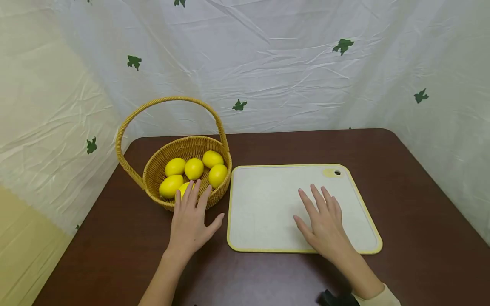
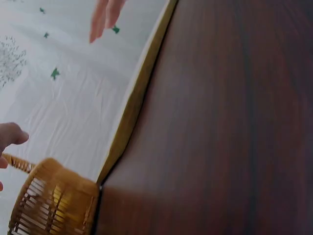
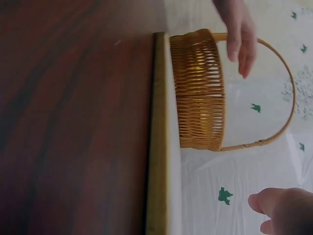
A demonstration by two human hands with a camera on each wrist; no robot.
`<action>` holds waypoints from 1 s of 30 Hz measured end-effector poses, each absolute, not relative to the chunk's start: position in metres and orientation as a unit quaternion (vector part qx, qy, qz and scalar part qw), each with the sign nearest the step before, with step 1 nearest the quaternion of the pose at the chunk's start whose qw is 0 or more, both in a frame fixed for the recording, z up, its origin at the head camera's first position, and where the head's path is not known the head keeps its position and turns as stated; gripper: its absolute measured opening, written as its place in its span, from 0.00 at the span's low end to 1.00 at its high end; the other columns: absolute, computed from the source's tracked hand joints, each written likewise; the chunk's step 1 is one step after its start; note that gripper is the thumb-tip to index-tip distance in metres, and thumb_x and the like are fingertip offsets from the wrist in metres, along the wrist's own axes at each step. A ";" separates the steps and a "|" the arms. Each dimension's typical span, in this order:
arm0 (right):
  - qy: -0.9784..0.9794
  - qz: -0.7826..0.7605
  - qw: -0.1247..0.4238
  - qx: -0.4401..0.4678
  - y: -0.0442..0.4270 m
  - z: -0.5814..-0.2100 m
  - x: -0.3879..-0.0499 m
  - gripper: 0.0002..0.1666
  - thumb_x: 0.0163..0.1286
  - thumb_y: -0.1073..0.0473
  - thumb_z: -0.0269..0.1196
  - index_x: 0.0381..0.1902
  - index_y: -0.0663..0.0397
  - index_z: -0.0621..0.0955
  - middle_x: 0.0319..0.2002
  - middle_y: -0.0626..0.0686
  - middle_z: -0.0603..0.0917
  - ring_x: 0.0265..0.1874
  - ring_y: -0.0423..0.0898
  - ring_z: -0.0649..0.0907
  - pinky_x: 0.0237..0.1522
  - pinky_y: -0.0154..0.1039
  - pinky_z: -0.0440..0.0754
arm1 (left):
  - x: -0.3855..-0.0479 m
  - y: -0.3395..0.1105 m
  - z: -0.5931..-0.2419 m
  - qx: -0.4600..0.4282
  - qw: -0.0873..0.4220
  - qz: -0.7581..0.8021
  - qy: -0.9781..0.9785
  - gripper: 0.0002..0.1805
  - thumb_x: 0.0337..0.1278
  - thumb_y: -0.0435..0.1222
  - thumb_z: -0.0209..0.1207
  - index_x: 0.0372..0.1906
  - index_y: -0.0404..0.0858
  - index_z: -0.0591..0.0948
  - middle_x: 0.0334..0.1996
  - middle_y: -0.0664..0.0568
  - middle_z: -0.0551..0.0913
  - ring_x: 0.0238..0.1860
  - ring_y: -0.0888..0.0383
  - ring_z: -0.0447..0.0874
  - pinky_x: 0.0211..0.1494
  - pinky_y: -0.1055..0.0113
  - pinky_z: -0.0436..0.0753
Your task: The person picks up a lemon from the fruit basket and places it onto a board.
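A woven basket (image 1: 183,144) with a tall arched handle stands on the left of the table, holding several yellow lemons (image 1: 194,168). Over its near rim my left hand (image 1: 190,223) is held with fingers spread, partly covering one lemon; it grips nothing. To the right lies a white cutting board (image 1: 264,208) with a yellow edge and a hole in its far right corner. My right hand (image 1: 324,223) hovers above the board, fingers extended and holding nothing. In the right wrist view the basket (image 3: 198,90) appears beyond the board's edge (image 3: 159,137).
The dark brown wooden table (image 1: 405,204) has rounded far corners. A pale sheet (image 1: 275,76) with green leaf shapes hangs behind and at both sides. A black object (image 1: 337,298), partly out of frame, is by the right wrist.
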State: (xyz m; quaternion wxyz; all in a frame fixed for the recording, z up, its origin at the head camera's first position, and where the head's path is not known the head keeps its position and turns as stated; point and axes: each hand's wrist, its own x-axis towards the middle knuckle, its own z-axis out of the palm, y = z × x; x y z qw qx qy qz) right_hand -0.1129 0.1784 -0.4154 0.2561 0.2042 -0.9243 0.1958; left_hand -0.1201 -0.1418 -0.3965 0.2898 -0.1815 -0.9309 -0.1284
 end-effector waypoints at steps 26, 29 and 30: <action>-0.851 0.149 0.308 0.399 0.125 -0.351 -0.180 0.20 0.56 0.59 0.64 0.47 0.61 0.79 0.43 0.58 0.80 0.48 0.57 0.75 0.47 0.52 0.70 | -0.119 -0.253 -0.382 0.191 0.186 -0.480 -0.836 0.31 0.61 0.49 0.49 0.63 0.35 0.63 0.56 0.40 0.70 0.57 0.45 0.68 0.53 0.51 0.68; -0.850 0.136 0.294 0.415 0.109 -0.344 -0.190 0.19 0.57 0.58 0.64 0.46 0.59 0.80 0.42 0.55 0.81 0.46 0.54 0.76 0.47 0.50 0.70 | -0.126 -0.253 -0.385 0.197 0.135 -0.522 -0.819 0.34 0.62 0.51 0.47 0.67 0.35 0.58 0.60 0.39 0.65 0.59 0.45 0.66 0.55 0.51 0.68; -0.851 0.129 0.286 0.421 0.104 -0.342 -0.193 0.18 0.58 0.57 0.64 0.46 0.59 0.80 0.41 0.54 0.81 0.45 0.53 0.76 0.47 0.49 0.70 | -0.128 -0.253 -0.386 0.198 0.119 -0.538 -0.810 0.35 0.62 0.51 0.46 0.68 0.36 0.56 0.62 0.39 0.64 0.59 0.46 0.65 0.56 0.51 0.67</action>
